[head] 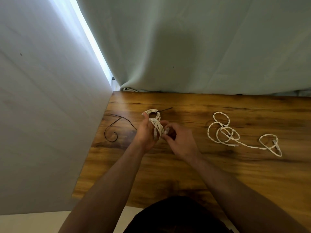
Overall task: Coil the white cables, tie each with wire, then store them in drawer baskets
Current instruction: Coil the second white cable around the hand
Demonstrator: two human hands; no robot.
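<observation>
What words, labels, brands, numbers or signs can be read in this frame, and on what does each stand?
No readable text anywhere in the frame.
The coiled white cable, gripped by the left hand and pinched by the right hand, the loose white cable, the black wire, the table and the curtain show no print; the cable plugs are too small to tell.

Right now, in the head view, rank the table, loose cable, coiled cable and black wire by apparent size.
1. table
2. loose cable
3. coiled cable and black wire: similar spread, so not ranked against each other.
</observation>
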